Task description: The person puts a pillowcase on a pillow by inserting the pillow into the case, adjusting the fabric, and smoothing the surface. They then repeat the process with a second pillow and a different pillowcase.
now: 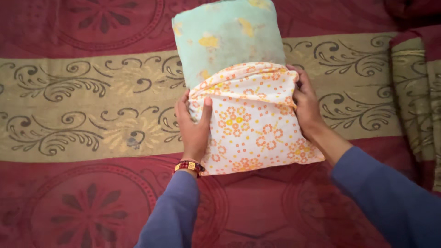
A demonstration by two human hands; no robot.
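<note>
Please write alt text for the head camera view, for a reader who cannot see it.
Two hands grip the open edge of a white pillowcase with orange flowers, which covers the lower part of a pale green pillow: the left hand on its left side, the right hand on its right. The pillow lies on a red and gold patterned bedspread; both arms wear blue sleeves.

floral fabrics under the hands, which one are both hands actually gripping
The white pillowcase with orange flowers: the left hand and right hand hold its open edge. The mint-green pillow with yellow flowers sticks out above, ungripped.
</note>
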